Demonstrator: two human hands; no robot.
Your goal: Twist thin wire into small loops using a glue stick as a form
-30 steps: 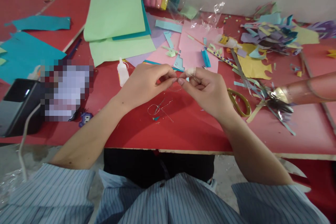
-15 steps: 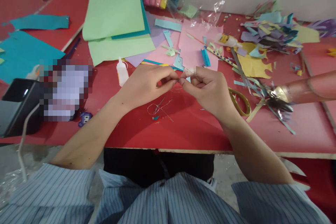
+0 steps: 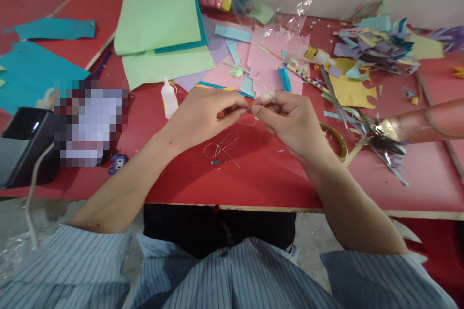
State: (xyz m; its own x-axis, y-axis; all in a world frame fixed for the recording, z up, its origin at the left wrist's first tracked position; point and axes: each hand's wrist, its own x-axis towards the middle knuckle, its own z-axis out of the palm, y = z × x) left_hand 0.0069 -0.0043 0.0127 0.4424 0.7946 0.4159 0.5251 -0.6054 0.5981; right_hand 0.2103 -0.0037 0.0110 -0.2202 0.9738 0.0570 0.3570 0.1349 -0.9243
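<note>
My left hand [image 3: 213,108] is closed in a pinch over the red table, thumb against fingertips. Right beside it, my right hand [image 3: 284,111] pinches too, the fingertips of both almost touching. Between and around them runs a thin wire [image 3: 258,78]; one hooked end sticks up above my right index finger, which has a light wrap on it. A faint curve of the wire hangs below the fingertips, and the pinched part is mostly hidden. Nearer the table edge lies a loose tangle of thin wire [image 3: 217,149] with a tiny teal paper scrap [image 3: 215,162].
A white glue bottle [image 3: 168,99] stands left of my hands. Green paper sheets [image 3: 163,9], a pink sheet [image 3: 264,50] and paper scraps [image 3: 377,46] lie behind. To the right are scissors [image 3: 335,140] and a brown cylinder [image 3: 431,120]; to the left, a phone [image 3: 92,125].
My right hand's fingertips have shifted slightly right, away from the left ones. The wire's hooked end has moved up and to the right. My left hand has barely moved.
</note>
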